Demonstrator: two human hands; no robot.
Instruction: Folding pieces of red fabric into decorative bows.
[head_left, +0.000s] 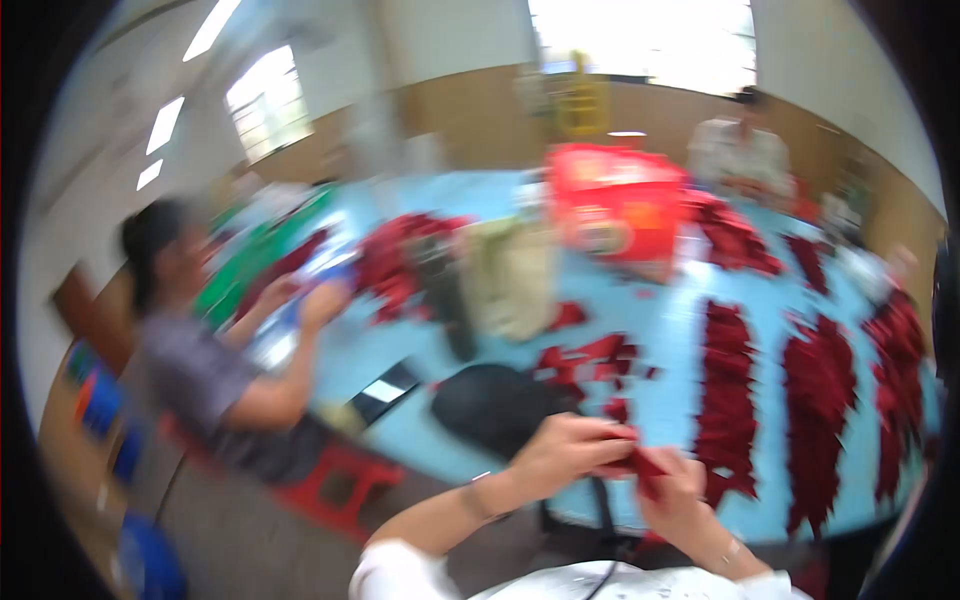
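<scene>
Your left hand [565, 450] and right hand [680, 490] meet low in the frame, just right of centre, at the near edge of the light blue table [670, 400], and the fingers of both close around a small red piece [640, 462] pinched between them. Just above your hands lie scattered red pieces [590, 365] and a black bag [495, 405], while long rows of stacked red pieces [728, 400] fill the right side of the table. A person in a grey top [195, 370] sits at the left of the frame, another person [740, 150] sits at the far upper right, and a red box [615, 200] stands at upper centre; the picture is blurred throughout.
</scene>
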